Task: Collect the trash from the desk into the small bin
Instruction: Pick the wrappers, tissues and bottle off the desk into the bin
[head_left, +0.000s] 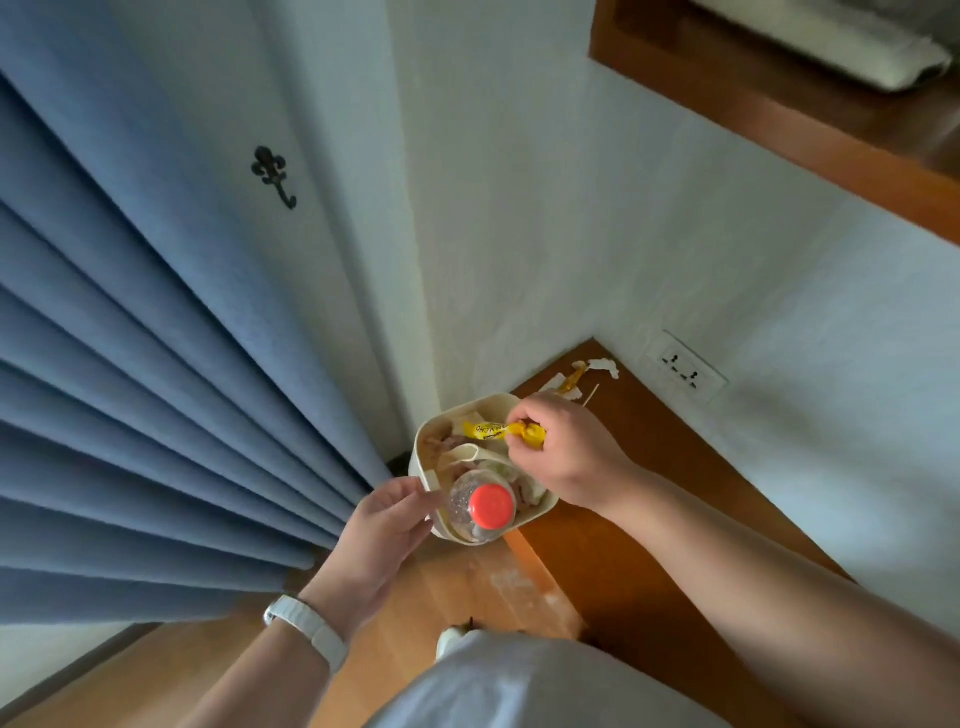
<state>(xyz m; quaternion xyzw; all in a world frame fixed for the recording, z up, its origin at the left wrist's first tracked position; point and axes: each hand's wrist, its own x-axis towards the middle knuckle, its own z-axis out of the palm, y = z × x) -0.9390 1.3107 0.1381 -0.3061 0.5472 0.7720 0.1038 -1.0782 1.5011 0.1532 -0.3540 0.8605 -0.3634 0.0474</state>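
A small cream bin (422, 451) is held beside the brown desk (639, 499), level with its near left edge. My left hand (382, 530) grips the bin's near rim. A clear plastic bottle with a red cap (491, 505) stands upright in the bin among crumpled paper and wrappers. My right hand (563, 449) is over the bin's right side and pinches a yellow wrapper (493, 430) that stretches across the opening. On the desk's far corner lie another yellow wrapper (574, 378), a crumpled white tissue (605, 366) and a thin wooden stick (591, 395).
A blue pleated curtain (130, 389) hangs close on the left. White walls meet in the corner behind the bin, with a wall socket (685, 366) above the desk. A black hook (275, 174) is on the wall. Wooden floor (452, 587) lies below.
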